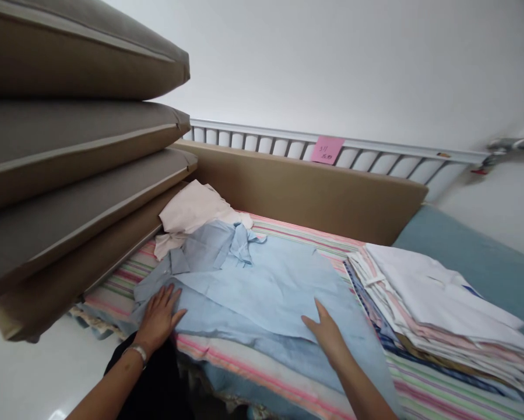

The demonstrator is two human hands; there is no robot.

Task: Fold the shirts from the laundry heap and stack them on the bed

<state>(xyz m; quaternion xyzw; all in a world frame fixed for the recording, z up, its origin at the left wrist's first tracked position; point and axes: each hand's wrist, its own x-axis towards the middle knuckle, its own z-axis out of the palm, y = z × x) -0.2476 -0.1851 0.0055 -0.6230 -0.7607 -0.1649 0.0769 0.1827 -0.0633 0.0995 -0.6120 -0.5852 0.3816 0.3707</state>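
Note:
A light blue shirt (262, 286) lies spread across the striped bed cover, its collar (241, 244) toward the far left and a few creases across the body. My left hand (160, 318) rests flat on the shirt's near left part, fingers spread, a metal bracelet at the wrist. On the right, my right hand (325, 332) is at the lower part of the shirt with thumb and forefinger apart; its other fingers are partly hidden. Neither hand grips the cloth. A pale pink garment (196, 207) lies crumpled just beyond the shirt.
To the right is a stack of folded clothes (436, 291), white on top. Thick beige cushions (82, 134) are piled high at the left. A brown padded board (305, 195) stands against the white radiator (262, 143), which bears a pink note (327, 150). Striped cover (428, 385) lies underneath.

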